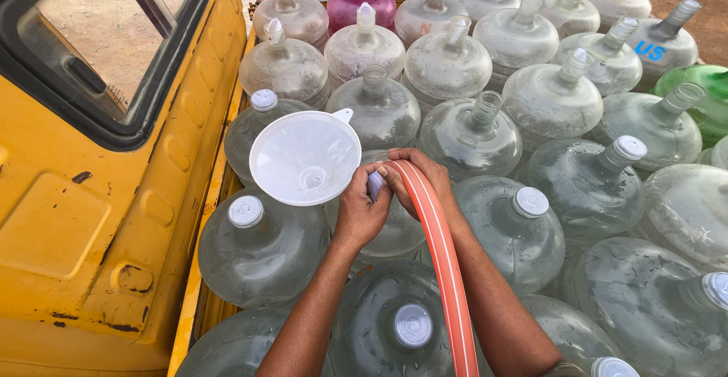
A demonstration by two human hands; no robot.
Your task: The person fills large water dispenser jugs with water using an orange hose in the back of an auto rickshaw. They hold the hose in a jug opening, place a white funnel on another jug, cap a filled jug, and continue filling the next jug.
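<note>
1. One view only: head-worn, looking steeply down from above and close over both forearms.
2. Facing forward across packed water jugs [470, 130], near ones cut off by the bottom edge, far rows reaching the top.
3. Yellow truck cab [98, 195] filling the left side.

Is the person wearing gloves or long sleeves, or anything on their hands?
No gloves. Both the left hand and the right hand are bare, and both forearms are bare as far up as the picture shows. No rings, watch or bracelet can be seen. At the bottom edge by the right arm there is a small bit of greyish cloth, perhaps a rolled sleeve, but too little shows to be sure.
</note>
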